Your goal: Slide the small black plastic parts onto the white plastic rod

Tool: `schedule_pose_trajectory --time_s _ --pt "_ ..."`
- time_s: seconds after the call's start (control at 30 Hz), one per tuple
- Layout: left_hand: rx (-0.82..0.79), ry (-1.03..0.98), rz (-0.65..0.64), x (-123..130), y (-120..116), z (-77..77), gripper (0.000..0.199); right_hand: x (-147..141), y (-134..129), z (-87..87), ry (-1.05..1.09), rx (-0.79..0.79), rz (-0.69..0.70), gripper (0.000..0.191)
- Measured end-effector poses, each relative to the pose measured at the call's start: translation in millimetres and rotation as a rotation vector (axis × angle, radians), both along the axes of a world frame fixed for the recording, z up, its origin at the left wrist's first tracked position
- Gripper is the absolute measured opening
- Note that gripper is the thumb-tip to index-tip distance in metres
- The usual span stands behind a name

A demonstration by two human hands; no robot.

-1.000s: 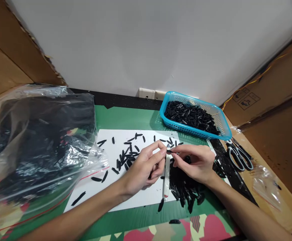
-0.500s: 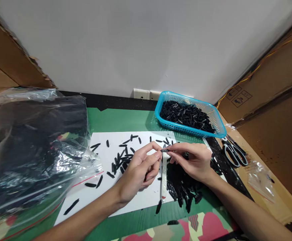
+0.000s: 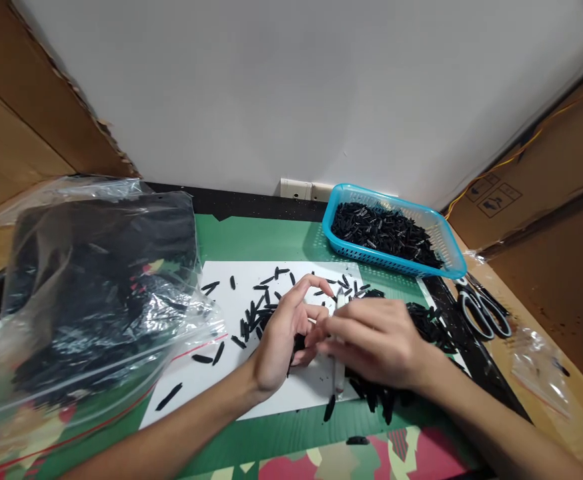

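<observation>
My left hand (image 3: pixel 286 333) is turned palm inward above the white paper (image 3: pixel 251 393), its index finger raised and arched. Its lower fingers curl loosely around dark material, which looks like black strips (image 3: pixel 299 343). My right hand (image 3: pixel 379 340) reaches across with bent fingers, and its fingertips meet the left fingers; anything pinched there is hidden. Beneath the hands lies a slim white pen-like tool (image 3: pixel 340 377) with a pointed tip. Loose black strips (image 3: pixel 252 319) are scattered on the paper at left. A denser pile of black strips (image 3: pixel 384 400) is partly covered by my right hand.
A blue plastic basket (image 3: pixel 396 265) full of black pieces stands at the back right. Large clear zip bags (image 3: pixel 106 293) with dark contents lie at left. Scissors (image 3: pixel 479 310) and a small clear bag (image 3: pixel 539 373) are at right. Cardboard (image 3: pixel 546 253) and a wall bound the table.
The black strip pinched between both hands' fingertips is no longer visible. My left index finger has lifted away, and my right hand has moved down and left against the left fingers. The view has shifted slightly left.
</observation>
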State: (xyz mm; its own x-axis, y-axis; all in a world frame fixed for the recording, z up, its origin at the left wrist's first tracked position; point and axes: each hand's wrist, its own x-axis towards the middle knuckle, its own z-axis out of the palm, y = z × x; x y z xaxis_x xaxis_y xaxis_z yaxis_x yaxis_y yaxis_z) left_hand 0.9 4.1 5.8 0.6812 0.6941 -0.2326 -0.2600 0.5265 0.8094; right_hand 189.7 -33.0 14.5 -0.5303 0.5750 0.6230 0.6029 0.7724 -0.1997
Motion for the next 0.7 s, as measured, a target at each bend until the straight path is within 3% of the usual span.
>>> schedule_pose_trajectory --time_s 0.07,0.17,0.3,0.5,0.7 --pt "0.003 -0.021 0.044 0.8 -1.6 -0.7 0.04 -23.9 -7.6 -5.6 0.02 -0.041 0.063 0.013" --pt "0.025 -0.025 0.083 1.0 -4.2 -1.3 0.032 -39.2 -11.5 -8.5 0.008 -0.023 0.03 0.013" --pt "0.072 0.029 0.069 -0.6 -5.4 -3.3 0.022 -37.9 -13.0 -5.0 -0.002 -0.109 -0.003 0.019" --pt "0.14 0.094 0.086 -1.2 -4.7 -3.7 0.023 -35.9 -16.5 -0.7 0.065 -0.313 -0.015 0.011" --pt "0.105 0.074 0.095 0.7 -3.2 -2.7 0.034 -46.6 -19.6 -3.9 0.109 -0.334 -0.1 0.013"
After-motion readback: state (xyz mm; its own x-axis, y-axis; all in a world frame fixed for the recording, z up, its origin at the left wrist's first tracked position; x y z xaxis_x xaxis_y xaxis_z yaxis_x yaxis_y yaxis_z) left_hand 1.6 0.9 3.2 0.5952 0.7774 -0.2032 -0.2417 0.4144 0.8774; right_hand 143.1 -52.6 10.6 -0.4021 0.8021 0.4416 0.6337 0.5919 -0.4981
